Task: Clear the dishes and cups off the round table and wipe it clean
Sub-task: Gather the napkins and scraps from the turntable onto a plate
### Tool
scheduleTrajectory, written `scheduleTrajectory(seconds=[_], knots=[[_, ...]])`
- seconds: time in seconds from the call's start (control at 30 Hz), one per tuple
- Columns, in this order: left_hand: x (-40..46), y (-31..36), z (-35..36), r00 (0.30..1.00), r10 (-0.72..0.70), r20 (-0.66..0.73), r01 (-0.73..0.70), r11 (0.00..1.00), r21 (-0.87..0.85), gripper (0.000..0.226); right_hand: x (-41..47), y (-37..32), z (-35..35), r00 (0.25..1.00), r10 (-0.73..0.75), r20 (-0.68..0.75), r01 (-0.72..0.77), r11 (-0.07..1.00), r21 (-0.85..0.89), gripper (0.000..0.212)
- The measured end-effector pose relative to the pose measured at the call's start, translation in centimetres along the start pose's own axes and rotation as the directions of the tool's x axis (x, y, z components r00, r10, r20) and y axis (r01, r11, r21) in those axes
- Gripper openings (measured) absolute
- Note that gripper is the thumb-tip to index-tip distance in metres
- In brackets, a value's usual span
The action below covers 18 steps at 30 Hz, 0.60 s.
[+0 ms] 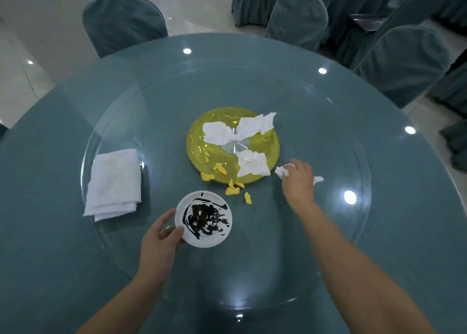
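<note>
Head view, single entry.
- Worktop (63, 258): round, teal, with a glass turntable (328, 258) on top.
- Small white plate (203, 219): smeared with dark sauce, near edge of the turntable. Left hand (159, 237) grips its left rim, thumb over the lip.
- Right hand (298, 179): fingers curled round a crumpled tissue (282, 172), just right of the yellow disc.
- Yellow disc (199, 144): at the turntable centre, under the glass as far as can be told; three more crumpled tissues (252, 163) lie over it.
- Yellow food scraps (232, 190): scattered between disc and plate.
- Folded white cloth (113, 184): left on the turntable, untouched.
- Covered chairs (123, 20): round the far side.

Risks: lifted one-handed by the rim, the plate may tilt and run sauce onto the glass. The turntable may spin under a sideways push. A tissue tail pokes out behind the right hand and may drop.
</note>
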<state>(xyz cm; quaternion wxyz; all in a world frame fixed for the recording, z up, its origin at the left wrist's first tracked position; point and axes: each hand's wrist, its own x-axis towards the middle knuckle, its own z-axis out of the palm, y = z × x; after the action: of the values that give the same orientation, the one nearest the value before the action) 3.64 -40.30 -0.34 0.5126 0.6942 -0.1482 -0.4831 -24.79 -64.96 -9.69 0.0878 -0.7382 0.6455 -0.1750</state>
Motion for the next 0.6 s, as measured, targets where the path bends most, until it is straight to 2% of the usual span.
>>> scheduleTrajectory(seconds=[0.07,0.17,0.23,0.4,0.53,0.6], knots=[[0.0,0.1,0.2,1.0,0.003,0.0,-0.003,1.0,-0.001,0.044,-0.9,0.1,1.1,0.984,0.091,0.15,-0.073,0.99,-0.12,0.033],[0.4,0.1,0.6,1.0,0.004,0.0,-0.004,1.0,0.003,0.044,-1.0,-0.5,0.8,0.949,0.221,0.225,-0.215,0.975,-0.051,0.043],[0.6,0.0,0.8,1.0,0.006,0.003,-0.006,1.0,0.007,0.044,-0.9,-0.3,0.9,0.956,0.209,0.208,-0.212,0.977,-0.006,0.042],[0.4,0.0,1.4,1.0,0.006,0.007,-0.006,1.0,0.006,0.044,-2.3,-0.1,1.4,0.993,0.09,0.073,-0.099,0.987,0.128,0.014],[0.4,0.5,1.3,1.0,0.011,0.009,-0.011,1.0,0.001,0.044,-1.5,-2.2,-0.4,0.968,0.249,0.037,-0.245,0.895,0.372,0.021],[0.7,0.7,1.0,1.0,0.009,-0.004,-0.009,1.0,0.0,0.044,-0.3,-4.4,-1.4,0.968,0.25,0.007,-0.218,0.828,0.516,0.03]])
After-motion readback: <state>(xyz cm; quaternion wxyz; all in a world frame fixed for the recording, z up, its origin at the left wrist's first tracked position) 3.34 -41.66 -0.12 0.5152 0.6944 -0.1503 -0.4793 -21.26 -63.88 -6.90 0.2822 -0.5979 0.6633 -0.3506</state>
